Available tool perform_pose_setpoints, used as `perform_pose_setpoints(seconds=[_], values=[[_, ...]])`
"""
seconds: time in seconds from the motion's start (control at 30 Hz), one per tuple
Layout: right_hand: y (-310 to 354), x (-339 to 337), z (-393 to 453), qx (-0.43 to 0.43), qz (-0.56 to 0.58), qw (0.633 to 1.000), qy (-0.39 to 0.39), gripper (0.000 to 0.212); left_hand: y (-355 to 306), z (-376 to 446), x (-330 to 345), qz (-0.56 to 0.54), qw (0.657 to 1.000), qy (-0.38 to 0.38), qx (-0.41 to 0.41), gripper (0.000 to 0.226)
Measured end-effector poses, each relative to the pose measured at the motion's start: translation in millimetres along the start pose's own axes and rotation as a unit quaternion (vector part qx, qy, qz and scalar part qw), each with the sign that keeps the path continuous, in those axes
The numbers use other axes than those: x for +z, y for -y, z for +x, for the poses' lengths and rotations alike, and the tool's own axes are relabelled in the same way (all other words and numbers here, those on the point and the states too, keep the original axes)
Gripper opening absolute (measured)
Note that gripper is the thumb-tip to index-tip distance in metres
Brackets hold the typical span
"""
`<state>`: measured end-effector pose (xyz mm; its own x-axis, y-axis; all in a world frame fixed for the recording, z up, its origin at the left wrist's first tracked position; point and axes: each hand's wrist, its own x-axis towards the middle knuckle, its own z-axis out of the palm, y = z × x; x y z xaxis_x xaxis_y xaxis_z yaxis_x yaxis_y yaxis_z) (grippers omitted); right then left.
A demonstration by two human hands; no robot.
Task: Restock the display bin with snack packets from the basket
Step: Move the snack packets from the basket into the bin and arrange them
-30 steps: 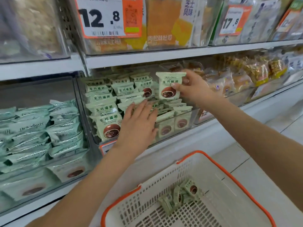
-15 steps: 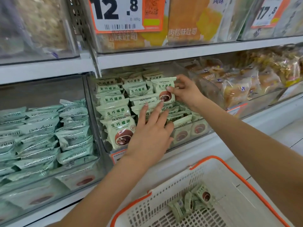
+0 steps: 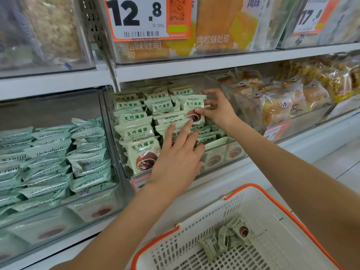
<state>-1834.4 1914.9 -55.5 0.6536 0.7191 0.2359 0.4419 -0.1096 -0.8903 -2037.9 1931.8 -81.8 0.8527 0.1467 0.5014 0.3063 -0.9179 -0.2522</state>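
Right hand (image 3: 218,112) pinches packet (image 3: 192,109) at far right of bin (image 3: 124,172); left hand (image 3: 177,158) flat, fingers straight, steadying rows; slot packet upright; few left in basket (image 3: 272,230).

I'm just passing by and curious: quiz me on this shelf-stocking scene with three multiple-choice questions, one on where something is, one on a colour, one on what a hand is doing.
1. Where do the loose snack packets that are not yet shelved lie?
A. in the white basket
B. on the floor
C. on the top shelf

2. What colour is the rim of the basket?
A. blue
B. orange
C. green

3. What is the right hand doing?
A. hanging idle
B. gripping the basket rim
C. pinching a pale green packet in the display bin

Answers:
1 A, a small heap of packets sits at the basket's bottom.
2 B, an orange band runs along its top edge.
3 C, thumb and fingers pinch the packet's right edge, while the left hand lies flat on the packets in front.
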Motion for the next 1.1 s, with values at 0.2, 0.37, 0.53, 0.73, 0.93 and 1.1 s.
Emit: perform_pose_setpoints(seconds=[0.2, 0.37, 0.53, 0.73, 0.93, 1.1], values=[[2.1, 0.4, -1.8, 0.009, 0.043, 0.999, 0.001, 0.041, -0.9, 0.1, -1.1, 0.000, 1.000, 0.004, -0.003, 0.036], [4.1, 0.5, 0.4, -0.007, 0.042, 0.999, -0.005, 0.038, -1.1, 0.3, -1.0, 0.001, 1.000, 0.008, -0.003, 0.036], [3.3, 0.9, -1.9, -0.043, 0.000, 0.999, 0.026, 0.052, -1.7, 0.2, -0.7, 0.008, 1.000, 0.008, -0.003, 0.036], [10.6, -5.4, -0.9, -0.025, -0.059, 0.998, 0.026, 0.063, -1.9, -1.2, -1.1, 0.012, 1.000, -0.014, 0.007, 0.038], [24.0, -31.3, -41.8, -0.146, -0.129, 0.972, -0.128, 0.032, -16.7, -6.0, -0.3, -0.037, 0.990, -0.112, 0.073, 0.027], [-35.8, -39.4, -138.7, -0.139, -0.090, 0.930, -0.329, 0.015, -53.2, -19.6, 16.1, -0.090, 0.976, -0.130, 0.152, 0.024]])
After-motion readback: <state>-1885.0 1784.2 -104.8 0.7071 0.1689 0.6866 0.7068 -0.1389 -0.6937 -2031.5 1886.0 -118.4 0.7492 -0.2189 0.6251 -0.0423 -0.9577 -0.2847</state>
